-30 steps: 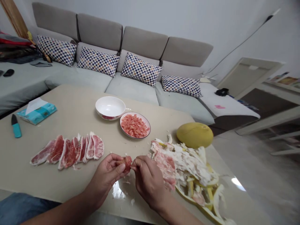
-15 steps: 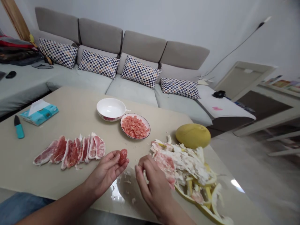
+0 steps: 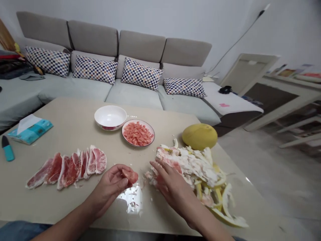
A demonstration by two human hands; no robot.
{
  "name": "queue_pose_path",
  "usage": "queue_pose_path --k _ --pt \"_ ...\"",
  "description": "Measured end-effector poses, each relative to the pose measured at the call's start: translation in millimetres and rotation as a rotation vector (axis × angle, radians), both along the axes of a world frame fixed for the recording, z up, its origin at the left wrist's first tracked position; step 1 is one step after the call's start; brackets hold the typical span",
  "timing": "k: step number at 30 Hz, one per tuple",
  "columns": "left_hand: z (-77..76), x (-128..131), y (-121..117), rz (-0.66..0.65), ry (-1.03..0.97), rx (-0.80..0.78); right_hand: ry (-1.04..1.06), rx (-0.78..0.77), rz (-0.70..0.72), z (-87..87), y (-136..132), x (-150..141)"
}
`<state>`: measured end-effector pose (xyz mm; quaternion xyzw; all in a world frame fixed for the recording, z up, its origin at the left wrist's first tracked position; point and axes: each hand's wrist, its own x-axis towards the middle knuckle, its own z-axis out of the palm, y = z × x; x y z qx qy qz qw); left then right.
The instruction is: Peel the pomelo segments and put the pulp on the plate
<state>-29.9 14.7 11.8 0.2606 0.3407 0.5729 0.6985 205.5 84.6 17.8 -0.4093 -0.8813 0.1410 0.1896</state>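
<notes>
Two bare hands low over the tabletop (image 3: 25,204). Left hand (image 3: 109,189): fingers pinched on a piece of red flesh (image 3: 131,177), held up just above the surface, its skin looking mostly off. Right hand (image 3: 173,189): palm down, fingers loose and spread at the near edge of the peel heap (image 3: 198,167); no grip seen, though what lies under the palm cannot be told. Step in hand, as judged: flesh bared on the left, scraps dealt with on the right. Any move of the piece calls for a light pinch, since it looks soft and apt to tear, and for care to keep it off the loose bits below. Beyond the hands, a plate (image 3: 148,126) of broken flesh (image 3: 137,134), with a white bowl (image 3: 110,117) close beside it; contact unclear. On the left, a row of fruit slices (image 3: 67,170) with pale skin on. Farther left, a knife (image 3: 8,152) beside a tissue pack (image 3: 35,132). A whole yellow fruit (image 3: 200,136) sits behind the heap.
</notes>
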Motion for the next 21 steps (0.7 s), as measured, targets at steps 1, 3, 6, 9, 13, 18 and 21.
queue_pose_path --k 1,3,6,9,13,18,21 --pt "-0.2 1 0 0.013 0.061 0.043 0.054 -0.023 0.010 0.8 -1 -3" --pt "-1.3 3 1 0.034 0.180 0.134 0.176 -0.134 0.020 3.5 -5 -8" --pt "-3.3 5 0 0.064 0.388 0.246 0.371 -0.380 -0.004 10.5 -16 -16" --pt "-5.0 5 -3 0.048 0.645 0.350 0.482 -0.607 -0.030 15.6 -26 -21" --pt "-7.7 4 -9 0.026 0.841 0.473 0.512 -0.597 -0.025 11.4 -32 -25" --pt "-12.2 4 -11 0.026 0.901 0.666 0.550 -0.453 0.043 8.7 -36 -29" --pt "-14.1 5 -11 0.051 0.884 0.768 0.565 -0.435 0.061 11.9 -36 -30"
